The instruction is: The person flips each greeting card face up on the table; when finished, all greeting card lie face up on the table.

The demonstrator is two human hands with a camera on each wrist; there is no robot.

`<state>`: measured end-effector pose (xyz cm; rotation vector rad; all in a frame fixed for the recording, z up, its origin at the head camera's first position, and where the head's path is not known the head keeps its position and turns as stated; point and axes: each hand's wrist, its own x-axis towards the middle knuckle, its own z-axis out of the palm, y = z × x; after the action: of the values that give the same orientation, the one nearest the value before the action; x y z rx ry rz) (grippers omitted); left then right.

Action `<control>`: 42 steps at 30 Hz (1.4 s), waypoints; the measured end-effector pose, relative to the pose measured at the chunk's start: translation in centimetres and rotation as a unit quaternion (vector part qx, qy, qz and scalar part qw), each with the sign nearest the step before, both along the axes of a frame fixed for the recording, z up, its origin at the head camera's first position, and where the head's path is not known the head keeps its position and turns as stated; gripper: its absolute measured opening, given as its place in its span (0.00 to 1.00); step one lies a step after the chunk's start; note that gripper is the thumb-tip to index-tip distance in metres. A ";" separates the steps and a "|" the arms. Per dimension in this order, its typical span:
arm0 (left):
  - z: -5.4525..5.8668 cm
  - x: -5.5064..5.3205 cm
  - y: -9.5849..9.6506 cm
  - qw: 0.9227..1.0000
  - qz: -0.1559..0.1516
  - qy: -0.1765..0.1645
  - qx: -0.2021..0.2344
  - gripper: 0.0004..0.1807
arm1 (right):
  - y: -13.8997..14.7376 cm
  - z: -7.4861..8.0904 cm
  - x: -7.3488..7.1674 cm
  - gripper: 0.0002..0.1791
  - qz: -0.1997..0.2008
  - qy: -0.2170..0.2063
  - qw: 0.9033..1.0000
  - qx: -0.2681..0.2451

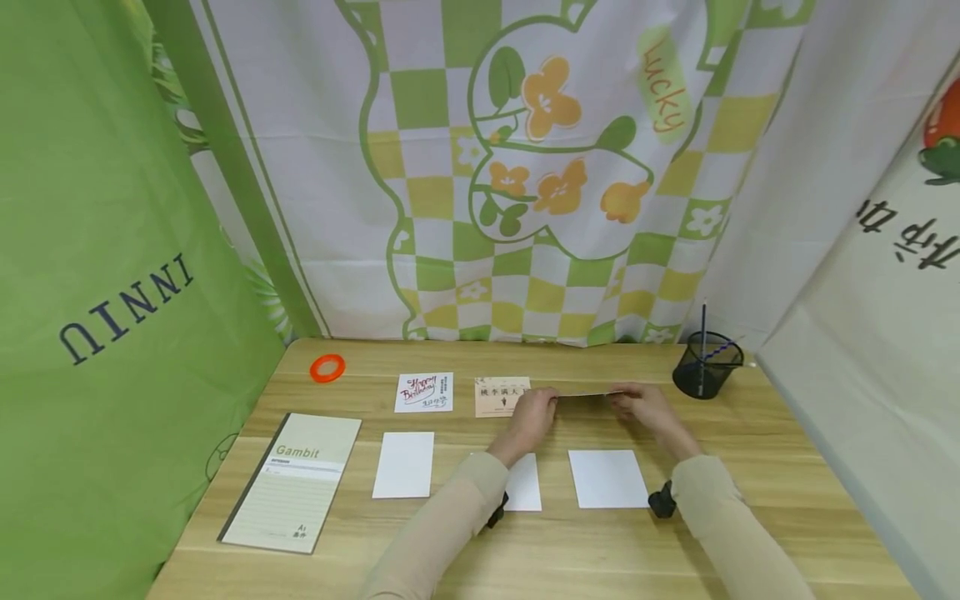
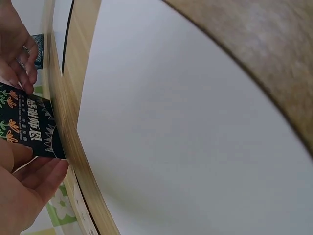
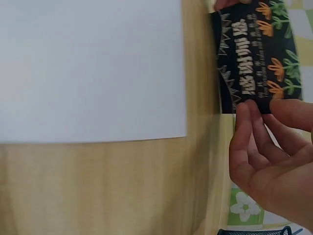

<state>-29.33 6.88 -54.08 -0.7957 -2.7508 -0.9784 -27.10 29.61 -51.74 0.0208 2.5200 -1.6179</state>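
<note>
Both my hands hold a black card with pale Chinese characters and orange and green plants. In the head view it is tilted up, its edge showing as a thin line. My left hand pinches its left end, and my right hand pinches its right end. Partly behind the left hand lies a cream card with Chinese characters. A "Happy Birthday" card lies farther left. Nearer me are three white cards: one at left, one partly under my left arm, one between the arms.
A "Gambit" notebook lies at the table's left side. Behind it is an orange ring. A black mesh pen cup with pens stands at the back right. Patterned cloth hangs behind the wooden table.
</note>
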 end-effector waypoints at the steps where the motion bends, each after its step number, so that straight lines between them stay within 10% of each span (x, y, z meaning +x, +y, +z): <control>1: 0.0 0.0 0.0 1.000 0.002 0.002 0.008 0.10 | -0.1 -0.1 0.0 0.20 -0.004 0.005 1.000 0.017; 20: -0.1 -0.2 0.4 0.994 0.055 -0.043 0.080 0.10 | -0.9 -1.0 0.7 0.16 -0.078 0.015 0.992 0.103; 27: 0.3 0.0 0.4 0.972 0.087 -0.133 0.176 0.08 | -0.9 -1.0 0.7 0.18 -0.091 0.011 0.990 0.105; 30: 0.5 0.2 0.2 0.939 0.107 -0.202 0.257 0.07 | -0.9 -0.9 0.9 0.18 -0.099 0.000 0.990 0.096; 32: 0.8 0.3 0.0 0.900 0.127 -0.264 0.323 0.08 | -0.9 -0.7 1.0 0.18 -0.104 -0.008 0.991 0.085; 38: 1.1 0.7 0.0 0.739 0.182 -0.420 0.494 0.11 | -1.2 0.0 1.3 0.20 -0.121 -0.050 0.990 0.046; 42: 0.9 1.1 0.8 0.702 0.175 -0.441 0.532 0.10 | -1.8 0.3 1.4 0.20 -0.112 -0.076 0.990 0.029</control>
<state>-28.21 7.67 -53.15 0.5188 -1.8879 -2.8658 -25.70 27.83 -51.47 0.4327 2.5185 -1.5509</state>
